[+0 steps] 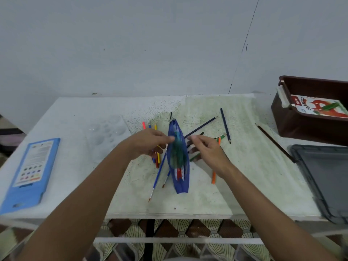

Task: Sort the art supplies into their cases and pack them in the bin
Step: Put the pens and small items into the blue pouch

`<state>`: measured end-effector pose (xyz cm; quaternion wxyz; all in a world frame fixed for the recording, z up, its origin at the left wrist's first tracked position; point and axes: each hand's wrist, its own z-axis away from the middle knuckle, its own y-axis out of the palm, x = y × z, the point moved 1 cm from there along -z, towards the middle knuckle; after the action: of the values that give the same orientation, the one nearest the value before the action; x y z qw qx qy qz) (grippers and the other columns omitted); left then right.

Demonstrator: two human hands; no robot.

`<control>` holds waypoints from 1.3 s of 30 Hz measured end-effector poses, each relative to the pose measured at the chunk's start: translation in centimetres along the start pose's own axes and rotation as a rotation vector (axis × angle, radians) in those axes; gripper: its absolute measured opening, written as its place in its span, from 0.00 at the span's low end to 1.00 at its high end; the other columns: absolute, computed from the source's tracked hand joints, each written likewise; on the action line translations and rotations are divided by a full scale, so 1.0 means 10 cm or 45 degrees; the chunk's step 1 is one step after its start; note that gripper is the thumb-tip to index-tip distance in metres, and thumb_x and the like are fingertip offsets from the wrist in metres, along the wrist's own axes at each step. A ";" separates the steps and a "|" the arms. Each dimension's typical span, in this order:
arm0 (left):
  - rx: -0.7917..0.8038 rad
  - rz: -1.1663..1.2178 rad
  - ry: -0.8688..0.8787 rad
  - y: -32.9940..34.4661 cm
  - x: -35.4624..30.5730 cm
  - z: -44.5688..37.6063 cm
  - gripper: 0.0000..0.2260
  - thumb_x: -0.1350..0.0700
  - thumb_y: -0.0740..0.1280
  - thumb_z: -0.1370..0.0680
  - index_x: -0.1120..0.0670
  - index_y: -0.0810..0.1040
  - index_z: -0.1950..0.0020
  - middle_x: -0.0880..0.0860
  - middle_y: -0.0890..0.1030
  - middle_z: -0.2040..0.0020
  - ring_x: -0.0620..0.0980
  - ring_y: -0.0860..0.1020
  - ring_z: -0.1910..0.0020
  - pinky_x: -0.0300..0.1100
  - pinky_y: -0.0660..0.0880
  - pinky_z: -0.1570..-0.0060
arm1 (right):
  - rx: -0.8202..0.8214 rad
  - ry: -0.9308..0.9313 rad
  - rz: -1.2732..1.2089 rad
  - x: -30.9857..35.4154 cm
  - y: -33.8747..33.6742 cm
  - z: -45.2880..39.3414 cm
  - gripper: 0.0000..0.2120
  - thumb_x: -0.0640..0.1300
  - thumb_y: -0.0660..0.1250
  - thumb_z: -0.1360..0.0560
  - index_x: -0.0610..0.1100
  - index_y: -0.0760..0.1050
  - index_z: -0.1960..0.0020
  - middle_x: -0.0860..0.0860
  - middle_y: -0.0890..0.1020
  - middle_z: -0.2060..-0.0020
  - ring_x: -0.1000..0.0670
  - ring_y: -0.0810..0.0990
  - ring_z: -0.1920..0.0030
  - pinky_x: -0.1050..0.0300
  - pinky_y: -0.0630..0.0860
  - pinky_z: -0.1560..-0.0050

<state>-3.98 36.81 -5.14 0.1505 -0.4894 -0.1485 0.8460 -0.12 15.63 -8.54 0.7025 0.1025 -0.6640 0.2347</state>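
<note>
Single head-worn wide-angle view, looking forward and down across the table toward the rear wall (edges bowed by the lens); near range, both forearms entering from below.

A pale grey-blue wall is seen behind a white speckled desk. A thin dark line is traced down the wall. Patterned brown-and-cream floor tiles are seen below.

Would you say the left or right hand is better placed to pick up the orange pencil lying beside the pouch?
Probably the right hand: the orange pencil lies on its side of the blue pouch, just below its wrist, while the left hand is across the pouch.
</note>
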 end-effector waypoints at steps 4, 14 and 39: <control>-0.111 0.169 0.063 -0.13 -0.11 -0.24 0.12 0.54 0.68 0.22 0.62 0.79 0.46 0.59 0.83 0.51 0.53 0.83 0.59 0.46 0.82 0.56 | -0.056 -0.056 0.172 0.02 -0.16 -0.31 0.12 0.43 0.66 0.22 0.48 0.77 0.38 0.49 0.80 0.46 0.45 0.82 0.51 0.47 0.82 0.53; -0.108 -0.038 0.359 -0.19 -0.41 -0.46 0.08 0.61 0.71 0.25 0.60 0.82 0.47 0.59 0.84 0.54 0.53 0.84 0.57 0.47 0.82 0.57 | 0.265 -0.046 0.160 0.14 -0.08 -0.99 0.19 0.36 0.67 0.23 0.40 0.73 0.33 0.45 0.80 0.41 0.51 0.80 0.44 0.64 0.78 0.49; -0.270 -0.206 0.658 -0.01 -0.08 -0.10 0.05 0.61 0.74 0.28 0.51 0.84 0.59 0.50 0.84 0.62 0.49 0.82 0.60 0.38 0.77 0.56 | 0.425 0.085 -0.076 0.01 -0.16 -1.15 0.04 0.35 0.65 0.23 0.41 0.76 0.50 0.46 0.79 0.58 0.50 0.78 0.59 0.61 0.78 0.58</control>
<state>-2.66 36.67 -4.96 0.1984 -0.6883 -0.2314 0.6583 10.82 19.52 -9.25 0.7041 0.2296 -0.5887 0.3239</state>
